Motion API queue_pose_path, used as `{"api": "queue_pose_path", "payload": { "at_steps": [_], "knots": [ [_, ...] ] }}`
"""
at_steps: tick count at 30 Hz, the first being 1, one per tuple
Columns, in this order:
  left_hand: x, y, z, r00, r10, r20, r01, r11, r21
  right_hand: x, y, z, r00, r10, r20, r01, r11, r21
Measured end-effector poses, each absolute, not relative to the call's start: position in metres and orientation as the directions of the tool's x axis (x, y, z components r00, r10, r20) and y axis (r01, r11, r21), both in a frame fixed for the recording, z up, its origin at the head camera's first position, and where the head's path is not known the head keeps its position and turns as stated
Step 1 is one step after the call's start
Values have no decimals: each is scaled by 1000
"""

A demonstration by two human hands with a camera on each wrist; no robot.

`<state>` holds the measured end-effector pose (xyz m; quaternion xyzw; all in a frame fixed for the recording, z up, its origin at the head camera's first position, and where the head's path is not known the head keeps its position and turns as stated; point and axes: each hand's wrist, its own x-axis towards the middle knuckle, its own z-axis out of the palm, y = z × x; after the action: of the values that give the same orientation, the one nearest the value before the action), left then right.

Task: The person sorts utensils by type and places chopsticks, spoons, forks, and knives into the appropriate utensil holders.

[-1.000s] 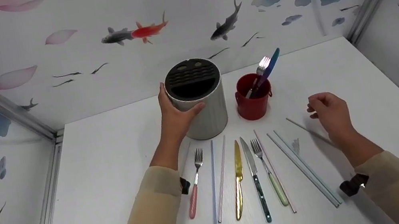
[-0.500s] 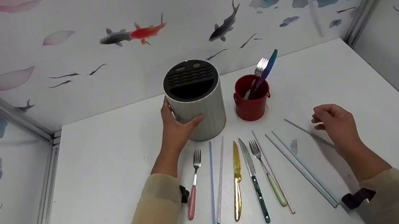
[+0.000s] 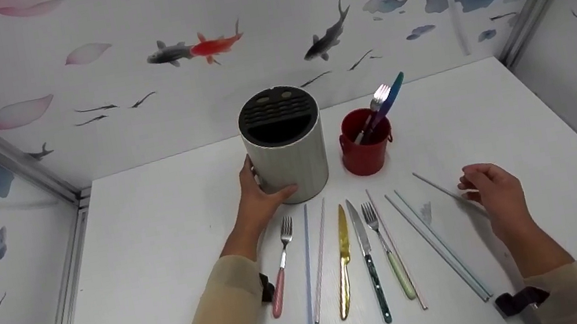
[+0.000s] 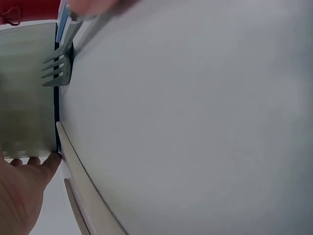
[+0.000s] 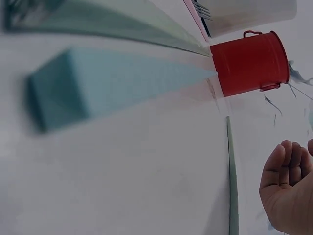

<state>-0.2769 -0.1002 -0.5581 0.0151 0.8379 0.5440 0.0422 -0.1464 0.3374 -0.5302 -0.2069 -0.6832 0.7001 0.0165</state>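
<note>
A grey cylindrical cutlery holder [image 3: 298,165] with a black slotted top stands upright at the back of the table. My left hand [image 3: 257,202] grips its lower left side, thumb across the front and fingers round the side. In the left wrist view the fingertips are at the holder's base. My right hand [image 3: 501,197] hovers at the right, fingers loosely curled with nothing in them. Close to it lies a slanted grey-green chopstick [image 3: 439,188]. Between the hands lie a pink-handled fork [image 3: 282,274], a gold knife [image 3: 344,264], a dark-handled knife [image 3: 372,271] and a green-handled fork [image 3: 394,261].
A small red bucket [image 3: 364,156] right of the holder contains a fork [image 3: 380,95] and a blue-purple knife [image 3: 392,99]. Several chopsticks lie among the cutlery, including a blue one [image 3: 308,270] and a pale green pair [image 3: 440,248]. A printed wall [image 3: 114,138] rises behind the table.
My left hand has slid down the holder's side from near the top to near the base. My right hand has moved slightly toward me and right. The tableware has stayed put.
</note>
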Motion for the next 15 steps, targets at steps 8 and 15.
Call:
{"api": "queue_pose_path", "payload": {
  "at_steps": [8,15],
  "knots": [
    [-280,-103,-563,-989,113,-91,-34,423,905,-140,345,-535,-903,317,-291,285,-67,-956],
    [-282,-107,-560,-984,139,-114,-48,408,912,-137,351,-533,-904,318,-285,269,-94,-959]
  ]
}}
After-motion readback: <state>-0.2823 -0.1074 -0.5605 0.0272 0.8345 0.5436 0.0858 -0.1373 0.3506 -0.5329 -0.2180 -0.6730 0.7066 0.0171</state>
